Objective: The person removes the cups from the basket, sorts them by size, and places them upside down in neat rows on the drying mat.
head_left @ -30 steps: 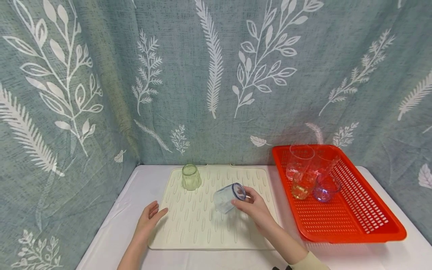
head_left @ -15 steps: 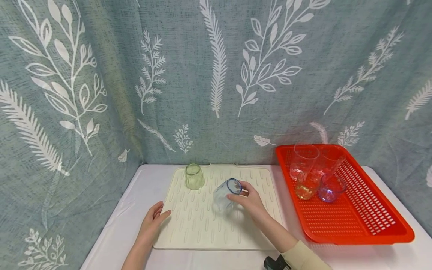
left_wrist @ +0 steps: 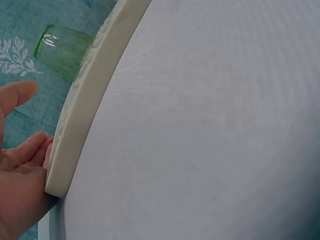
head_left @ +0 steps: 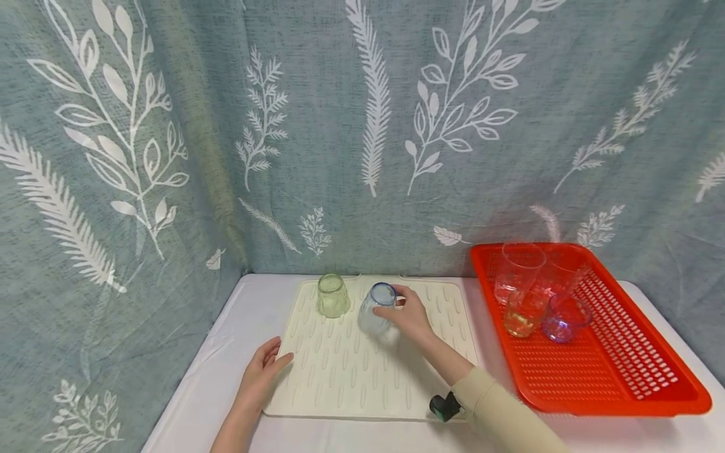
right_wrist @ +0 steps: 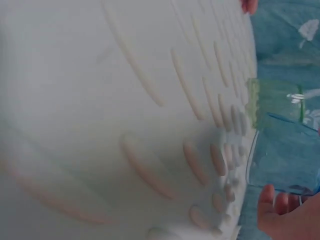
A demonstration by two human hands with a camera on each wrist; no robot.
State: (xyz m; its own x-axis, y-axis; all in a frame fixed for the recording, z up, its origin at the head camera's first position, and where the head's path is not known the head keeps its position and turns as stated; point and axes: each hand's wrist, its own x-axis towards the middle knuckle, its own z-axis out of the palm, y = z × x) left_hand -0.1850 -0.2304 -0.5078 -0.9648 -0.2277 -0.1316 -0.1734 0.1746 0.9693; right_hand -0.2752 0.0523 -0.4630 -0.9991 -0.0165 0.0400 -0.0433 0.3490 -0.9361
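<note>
Blue-rimmed glass (head_left: 370, 316): we see it over the far half of the ivory mat (head_left: 340, 377), tilted, its blue ring uppermost; whether its lower end meets the mat, we cannot tell
Right hand (head_left: 409, 314): clamped on that glass, thumb on the near side, fingers round the right; beige sleeve (head_left: 493, 399) behind it, a black device (head_left: 444, 407) by the cuff
Left hand (head_left: 262, 371): thumb and fingers apart, at the mat's left edge; we cannot tell if they touch it
Green glass (head_left: 333, 301): on the mat near its far left corner, just left of the blue-rimmed one
Red basket (head_left: 572, 371): past the mat's right edge, on the white table (head_left: 198, 377); towards its far left corner we find tall clear glasses (head_left: 517, 277), with a yellow glass (head_left: 523, 318) and a purple glass (head_left: 561, 326) nearer us
Curtain (head_left: 306, 126): leaf-patterned, behind the table's far edge
</note>
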